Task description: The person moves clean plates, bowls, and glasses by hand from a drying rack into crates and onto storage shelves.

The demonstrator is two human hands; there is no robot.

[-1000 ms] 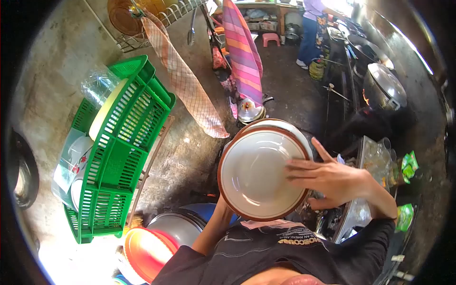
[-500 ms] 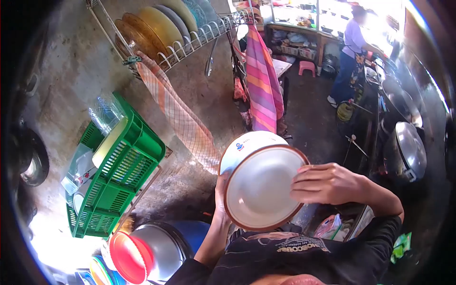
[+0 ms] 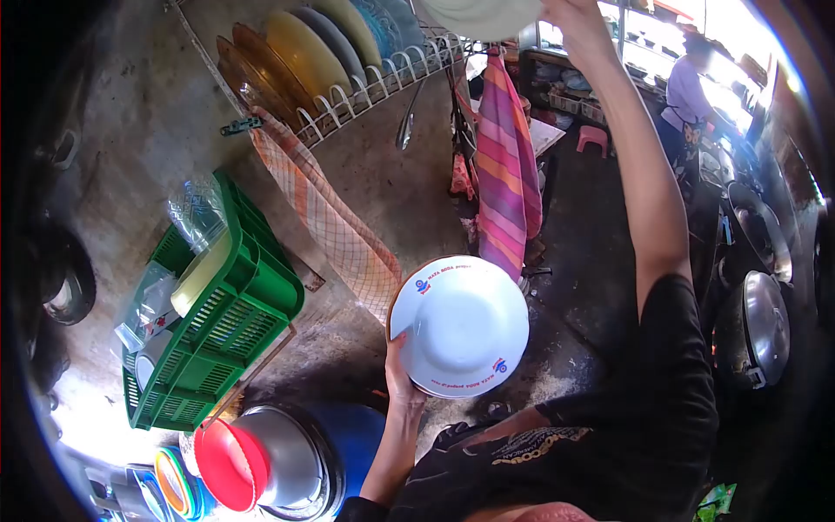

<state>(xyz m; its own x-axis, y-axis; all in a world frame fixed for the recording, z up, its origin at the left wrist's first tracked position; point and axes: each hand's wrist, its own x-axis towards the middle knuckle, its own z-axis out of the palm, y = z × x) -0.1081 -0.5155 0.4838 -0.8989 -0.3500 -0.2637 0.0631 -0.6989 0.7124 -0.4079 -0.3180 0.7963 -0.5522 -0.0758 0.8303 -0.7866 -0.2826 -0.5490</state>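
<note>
My left hand (image 3: 403,376) is closed on the left edge of a white plate (image 3: 461,326) with blue and red printing on its rim. A brown edge shows behind that plate, so more than one plate seems to be in this hand. High at the top of the view, my right hand (image 3: 574,24) grips the side of a pale plate (image 3: 483,16), partly cut off by the frame. That plate is beside the right end of a white wire dish rack (image 3: 335,103). Several plates (image 3: 300,54), amber, yellow, grey and patterned, stand on edge in the rack.
Below the rack hang a checked cloth (image 3: 326,217) and a striped cloth (image 3: 503,165). A green crate (image 3: 230,304) is on the left wall, above a red basin (image 3: 228,465) and a blue drum (image 3: 357,439). Large pans (image 3: 765,317) line the right, where another person (image 3: 687,87) stands.
My right hand has risen from the plates in front of me to the rack's right end, taking the brown-rimmed plate off the front. The printed plate now shows fully in my left hand.
</note>
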